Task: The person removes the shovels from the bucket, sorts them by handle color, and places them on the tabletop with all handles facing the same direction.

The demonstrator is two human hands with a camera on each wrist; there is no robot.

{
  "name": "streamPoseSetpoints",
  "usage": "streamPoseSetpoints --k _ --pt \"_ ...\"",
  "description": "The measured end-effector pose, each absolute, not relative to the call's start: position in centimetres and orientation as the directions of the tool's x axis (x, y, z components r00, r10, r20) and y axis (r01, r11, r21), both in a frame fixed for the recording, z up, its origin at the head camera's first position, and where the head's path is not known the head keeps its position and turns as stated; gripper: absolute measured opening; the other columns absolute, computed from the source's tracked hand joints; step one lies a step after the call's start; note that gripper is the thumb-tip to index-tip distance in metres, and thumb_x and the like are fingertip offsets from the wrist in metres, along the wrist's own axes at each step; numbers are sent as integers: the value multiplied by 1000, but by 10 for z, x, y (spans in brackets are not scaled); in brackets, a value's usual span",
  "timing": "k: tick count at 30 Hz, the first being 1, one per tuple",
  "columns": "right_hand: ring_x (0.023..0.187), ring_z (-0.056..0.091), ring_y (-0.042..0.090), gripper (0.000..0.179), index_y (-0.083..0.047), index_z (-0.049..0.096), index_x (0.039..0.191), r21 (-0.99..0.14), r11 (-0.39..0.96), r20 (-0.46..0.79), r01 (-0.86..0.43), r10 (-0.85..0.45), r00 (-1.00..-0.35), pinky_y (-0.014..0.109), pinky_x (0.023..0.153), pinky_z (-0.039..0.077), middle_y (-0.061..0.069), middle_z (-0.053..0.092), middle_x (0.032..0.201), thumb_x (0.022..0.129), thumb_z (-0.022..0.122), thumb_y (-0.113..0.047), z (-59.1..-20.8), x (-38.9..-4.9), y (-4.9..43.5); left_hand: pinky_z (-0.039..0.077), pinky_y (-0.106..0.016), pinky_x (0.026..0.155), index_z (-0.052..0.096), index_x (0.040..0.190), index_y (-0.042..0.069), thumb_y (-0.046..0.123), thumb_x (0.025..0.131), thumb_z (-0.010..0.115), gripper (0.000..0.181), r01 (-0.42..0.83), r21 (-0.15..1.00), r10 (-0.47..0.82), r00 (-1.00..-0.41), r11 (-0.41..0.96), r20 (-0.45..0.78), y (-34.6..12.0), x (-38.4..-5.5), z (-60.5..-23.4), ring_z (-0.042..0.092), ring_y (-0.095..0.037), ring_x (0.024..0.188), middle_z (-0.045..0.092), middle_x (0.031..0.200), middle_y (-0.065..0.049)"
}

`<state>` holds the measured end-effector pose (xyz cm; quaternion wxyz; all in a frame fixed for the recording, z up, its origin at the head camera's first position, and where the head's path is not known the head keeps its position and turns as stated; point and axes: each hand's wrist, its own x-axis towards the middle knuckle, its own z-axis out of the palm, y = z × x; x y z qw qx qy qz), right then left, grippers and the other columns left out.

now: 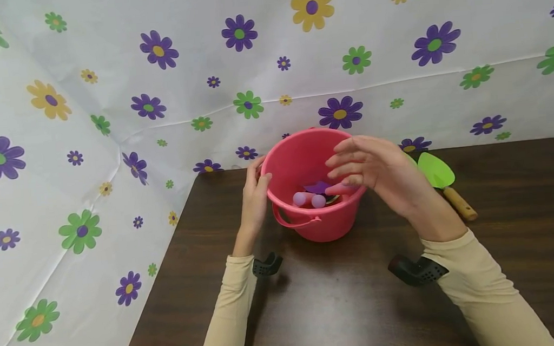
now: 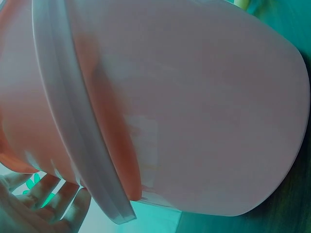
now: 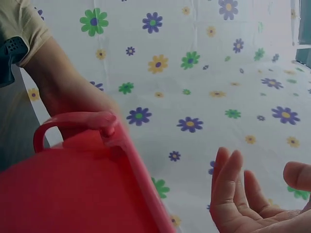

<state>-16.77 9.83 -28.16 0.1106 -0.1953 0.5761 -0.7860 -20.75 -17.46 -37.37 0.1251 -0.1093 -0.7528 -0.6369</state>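
Observation:
A pink bucket [image 1: 318, 229] stands on the table, its mouth tipped somewhat toward me and its handle [image 1: 293, 225] hanging down in front. Inside lie a pink piece with two round pale ends [image 1: 318, 200], a purple pointed shape [image 1: 317, 187] and other partly hidden items. My left hand [image 1: 254, 199] grips the bucket's left rim, thumb at the edge and fingers outside. Over the right rim, my right hand [image 1: 374, 168] is raised with loosely bent, spread fingers, holding nothing visible. The right wrist view also shows this hand [image 3: 257, 208] apart from the bucket wall [image 3: 73, 194].
Right of the bucket lies a trowel with a bright green blade [image 1: 435, 170] and a wooden handle [image 1: 460, 203]. Another green edge shows partly behind my right hand. A flowered white sheet [image 1: 267, 49] hangs along the back and left sides of the dark wooden table [image 1: 336, 309].

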Motion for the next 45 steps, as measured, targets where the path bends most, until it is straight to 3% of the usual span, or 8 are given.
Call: streamPoseSetpoints --k 9,16,27,37,45 --pt "105 72 26 39 1 54 131 -979 -184 5 88 -453 -892 36 90 60 8 73 113 105 49 -28 -281 -181 74 53 -46 103 43 152 11 16 104 51 49 329 929 6 -943 167 333 -174 -208 -373 57 -27 128 53 147 -9" --pt "103 73 25 39 5 55 131 -986 -134 -21 98 -482 -876 36 92 59 10 73 113 104 49 -23 -289 -190 62 54 -40 103 42 151 11 17 103 53 50 328 927 -5 -942 182 335 -173 -207 -374 57 -23 127 54 147 -6" --pt "103 74 34 43 6 53 135 -986 -54 -100 156 -561 -822 44 86 61 20 72 118 102 51 -23 -292 -197 52 54 -40 103 43 151 12 18 103 53 50 329 926 -7 -942 186 336 -173 -207 -375 57 -23 127 54 147 -6" --pt "105 73 37 52 9 49 141 -991 105 -127 79 -616 -778 43 85 62 25 70 122 103 53 -25 -291 -199 47 53 -40 103 42 152 13 20 102 53 51 324 928 -8 -944 186 331 -173 -207 -374 56 -22 129 53 148 -5" --pt "101 75 33 48 7 56 138 -975 223 -135 -13 -635 -760 43 85 62 22 73 117 104 54 -26 -289 -198 45 54 -40 103 42 152 13 19 103 52 51 316 930 -14 -946 186 325 -172 -206 -373 56 -22 129 53 148 -5"
